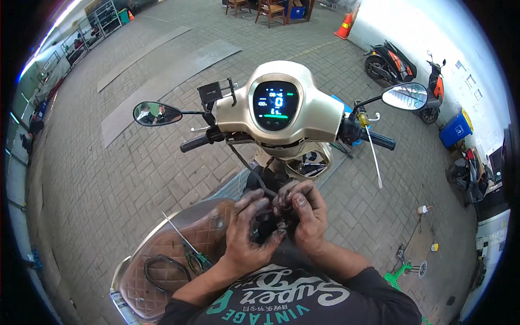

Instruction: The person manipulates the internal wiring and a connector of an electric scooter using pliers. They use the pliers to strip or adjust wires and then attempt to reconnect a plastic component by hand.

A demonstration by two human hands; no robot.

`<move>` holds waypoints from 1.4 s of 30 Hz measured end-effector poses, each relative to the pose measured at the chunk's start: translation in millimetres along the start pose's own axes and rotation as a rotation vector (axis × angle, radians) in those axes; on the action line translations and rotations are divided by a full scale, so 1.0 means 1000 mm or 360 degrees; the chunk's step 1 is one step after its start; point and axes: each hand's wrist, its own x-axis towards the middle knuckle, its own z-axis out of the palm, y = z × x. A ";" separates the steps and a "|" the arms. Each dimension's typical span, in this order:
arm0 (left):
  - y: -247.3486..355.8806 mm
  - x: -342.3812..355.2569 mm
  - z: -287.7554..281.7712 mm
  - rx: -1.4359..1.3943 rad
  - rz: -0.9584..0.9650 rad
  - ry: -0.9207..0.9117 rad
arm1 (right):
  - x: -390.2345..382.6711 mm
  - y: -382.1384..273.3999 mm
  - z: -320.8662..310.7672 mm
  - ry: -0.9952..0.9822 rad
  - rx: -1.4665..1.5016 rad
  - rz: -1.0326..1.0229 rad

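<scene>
Both hands are together above the scooter's seat, fingers blackened with grime. My left hand point(246, 227) is half curled, its thumb held apart from the fingers. My right hand point(309, 216) is closed in a pinch, thumb against fingers; what lies between them is too dark and small to name. A dark cable point(252, 172) runs down from the left handlebar side toward the right fingertips; whether they grip it is hidden. Ahead stands the gold scooter's front cover point(319, 116) with a lit dashboard point(277, 105).
On the brown quilted seat point(138, 295) lie a green-handled tool point(201, 261), a long thin shaft point(177, 228) and a black loop point(157, 288). A yellow-handled screwdriver point(374, 154) rests by the right grip point(383, 142). Parked scooters point(391, 62) line the right wall; a green coiled hose point(398, 277) lies below.
</scene>
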 end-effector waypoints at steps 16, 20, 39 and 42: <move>0.002 -0.002 0.011 0.0141 0.0080 -0.0090 | 0.004 0.013 -0.008 0.0187 -0.0062 -0.0045; 0.004 -0.002 0.013 0.0148 0.0097 -0.0123 | 0.006 0.011 -0.007 0.0210 -0.0071 -0.0088; -0.005 0.004 0.008 0.0105 0.0010 -0.0044 | 0.003 0.008 -0.005 0.0098 -0.0156 0.0030; -0.005 0.004 0.007 0.0069 -0.0039 -0.0053 | 0.004 0.006 -0.001 0.0075 -0.0187 -0.0038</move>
